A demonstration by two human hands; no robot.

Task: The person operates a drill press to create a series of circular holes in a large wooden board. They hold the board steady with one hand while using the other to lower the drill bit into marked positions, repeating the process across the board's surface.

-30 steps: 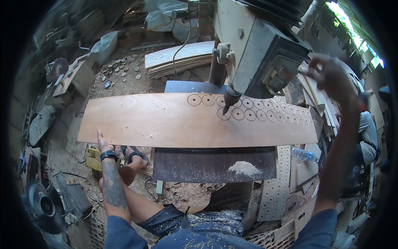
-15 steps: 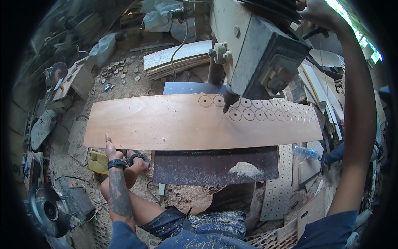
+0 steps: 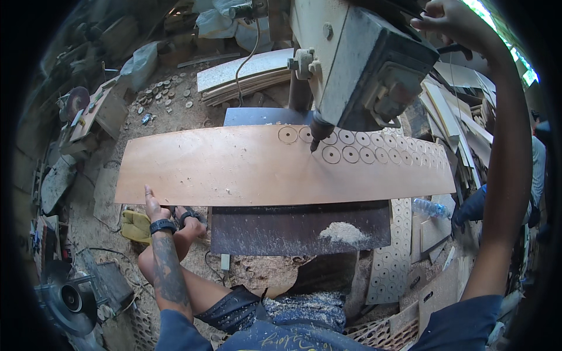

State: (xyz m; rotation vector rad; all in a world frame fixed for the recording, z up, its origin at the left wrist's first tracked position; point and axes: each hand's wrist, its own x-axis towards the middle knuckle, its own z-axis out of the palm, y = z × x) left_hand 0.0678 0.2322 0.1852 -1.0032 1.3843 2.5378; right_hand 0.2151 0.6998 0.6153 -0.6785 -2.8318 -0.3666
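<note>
A long curved plywood board (image 3: 205, 169) lies across the dark table (image 3: 275, 231) of a drill press (image 3: 357, 70). Two rows of cut rings (image 3: 350, 154), each with a small centre hole, mark its right half. The cutter's pointed tip (image 3: 314, 148) stands at the bare wood just left of the lower row; whether it touches is unclear. My left hand (image 3: 154, 209) grips the board's near left edge, thumb on top and fingers hidden beneath. Raised at the upper right, my right hand (image 3: 453, 24) curls around the press's feed lever, partly hidden by the machine head.
Sawdust (image 3: 343, 232) is heaped on the press table. A ring-cut strip (image 3: 389, 257) and a plastic bottle (image 3: 431, 208) lie to the right. Another person's leg (image 3: 470, 210) shows at far right. Stacked boards (image 3: 246, 76) lie behind; a circular-blade machine (image 3: 70, 297) stands lower left.
The whole view has shifted slightly, and the board sits a little farther right relative to the cutter. My right hand and the lever have moved slightly. More of the other person shows at right.
</note>
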